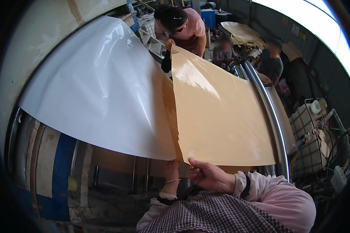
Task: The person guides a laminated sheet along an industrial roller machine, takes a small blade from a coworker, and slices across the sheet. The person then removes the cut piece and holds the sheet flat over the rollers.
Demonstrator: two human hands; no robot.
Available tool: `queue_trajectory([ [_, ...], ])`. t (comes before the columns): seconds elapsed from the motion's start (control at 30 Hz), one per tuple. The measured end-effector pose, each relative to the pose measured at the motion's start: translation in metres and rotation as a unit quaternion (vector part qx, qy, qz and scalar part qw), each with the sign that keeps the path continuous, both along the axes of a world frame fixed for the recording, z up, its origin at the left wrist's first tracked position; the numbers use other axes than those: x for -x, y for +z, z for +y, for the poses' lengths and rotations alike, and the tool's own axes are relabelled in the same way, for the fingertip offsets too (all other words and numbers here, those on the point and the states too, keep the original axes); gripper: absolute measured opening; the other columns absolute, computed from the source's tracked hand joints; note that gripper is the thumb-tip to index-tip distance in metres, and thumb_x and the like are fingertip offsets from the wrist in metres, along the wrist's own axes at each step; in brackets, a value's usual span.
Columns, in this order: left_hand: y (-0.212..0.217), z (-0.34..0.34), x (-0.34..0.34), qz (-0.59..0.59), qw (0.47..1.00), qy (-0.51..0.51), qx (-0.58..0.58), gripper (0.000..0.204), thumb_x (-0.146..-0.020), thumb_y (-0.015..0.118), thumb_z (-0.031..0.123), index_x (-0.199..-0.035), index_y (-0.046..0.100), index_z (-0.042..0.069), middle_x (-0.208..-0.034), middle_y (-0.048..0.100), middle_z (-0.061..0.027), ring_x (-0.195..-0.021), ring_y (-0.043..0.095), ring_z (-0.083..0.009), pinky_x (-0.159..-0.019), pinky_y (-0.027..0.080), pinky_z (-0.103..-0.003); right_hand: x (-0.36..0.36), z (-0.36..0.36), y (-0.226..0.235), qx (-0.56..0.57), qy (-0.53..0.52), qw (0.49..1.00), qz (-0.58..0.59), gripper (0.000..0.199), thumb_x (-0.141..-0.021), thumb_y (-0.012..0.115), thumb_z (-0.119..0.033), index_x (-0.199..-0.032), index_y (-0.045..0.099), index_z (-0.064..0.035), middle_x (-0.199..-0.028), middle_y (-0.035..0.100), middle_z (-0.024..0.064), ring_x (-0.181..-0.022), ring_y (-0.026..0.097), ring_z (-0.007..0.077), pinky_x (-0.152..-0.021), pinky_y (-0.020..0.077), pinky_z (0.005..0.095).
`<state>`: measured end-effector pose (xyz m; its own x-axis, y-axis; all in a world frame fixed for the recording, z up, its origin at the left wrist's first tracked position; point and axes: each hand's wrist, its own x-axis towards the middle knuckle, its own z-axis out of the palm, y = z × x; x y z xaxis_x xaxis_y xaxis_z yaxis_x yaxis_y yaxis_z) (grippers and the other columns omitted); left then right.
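Observation:
A wide glossy white sheet (101, 93) slopes across the left and meets a shiny tan sheet (225, 116) along a rough, slightly torn edge. The tan sheet's near left corner is pinched between the thumb and fingers of my right hand (210, 175). Just left of it, my left hand (172, 170) reaches up to the near edge of the white sheet, by the seam. Its fingers are tucked under the sheets, so their grip is hidden. Across from me, a co-worker's hand (169, 44) holds the far corner of the tan sheet.
A shiny metal roller (270, 112) runs along the tan sheet's right side. Machine frame parts (62, 171) lie below left. Two more people are beyond the rollers. A caged white tank (309, 134) stands at right, and crumpled tan sheeting (243, 33) lies at the back.

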<state>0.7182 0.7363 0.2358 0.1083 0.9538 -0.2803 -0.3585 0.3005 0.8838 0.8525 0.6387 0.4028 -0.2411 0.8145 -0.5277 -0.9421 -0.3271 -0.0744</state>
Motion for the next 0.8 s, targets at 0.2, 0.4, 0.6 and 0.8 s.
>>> queue_trajectory([
  [0.2, 0.015, -0.009, -0.006, -0.016, 1.000, -0.006, -0.021, 0.017, -0.077, 0.063, 0.005, -0.094, 0.058, 0.004, -0.088, 0.059, -0.0009, -0.081, 0.055, -0.0101, -0.070, 0.045, -0.023, -0.001, -0.003, 0.002, -0.023, 0.006, 1.000, 0.014, 0.012, -0.087, 0.054, -0.015, -0.081, 0.051, -0.0048, -0.068, 0.046, 0.0008, -0.057, 0.039, 0.0058, -0.054, 0.0376, 0.0175],
  [0.4, 0.018, -0.011, -0.008, 0.083, 0.990, -0.042, -0.102, 0.018, -0.077, 0.064, 0.005, -0.094, 0.060, 0.001, -0.092, 0.059, -0.0021, -0.084, 0.055, -0.0104, -0.074, 0.045, -0.024, -0.002, -0.003, -0.001, -0.014, 0.018, 0.999, 0.023, 0.013, -0.087, 0.054, -0.015, -0.080, 0.050, -0.0048, -0.067, 0.045, 0.0004, -0.057, 0.039, 0.0058, -0.055, 0.0376, 0.0174],
  [0.6, 0.014, -0.006, -0.003, 0.057, 0.995, -0.018, -0.083, 0.015, -0.077, 0.063, 0.005, -0.090, 0.060, 0.001, -0.090, 0.059, -0.0016, -0.085, 0.054, -0.0099, -0.075, 0.044, -0.024, 0.005, 0.005, -0.005, -0.022, 0.026, 0.999, 0.031, 0.013, -0.088, 0.053, -0.015, -0.081, 0.050, -0.0044, -0.068, 0.045, 0.0002, -0.057, 0.038, 0.0055, -0.054, 0.0373, 0.0173],
  [0.8, 0.017, -0.004, -0.002, 0.078, 0.994, -0.027, -0.078, 0.013, -0.077, 0.063, 0.004, -0.090, 0.060, 0.003, -0.089, 0.059, -0.0011, -0.084, 0.054, -0.0089, -0.075, 0.043, -0.023, 0.005, 0.009, -0.005, -0.016, 0.031, 0.999, 0.036, 0.012, -0.087, 0.053, -0.015, -0.082, 0.050, -0.0044, -0.068, 0.045, 0.0004, -0.057, 0.038, 0.0052, -0.054, 0.0368, 0.0171],
])
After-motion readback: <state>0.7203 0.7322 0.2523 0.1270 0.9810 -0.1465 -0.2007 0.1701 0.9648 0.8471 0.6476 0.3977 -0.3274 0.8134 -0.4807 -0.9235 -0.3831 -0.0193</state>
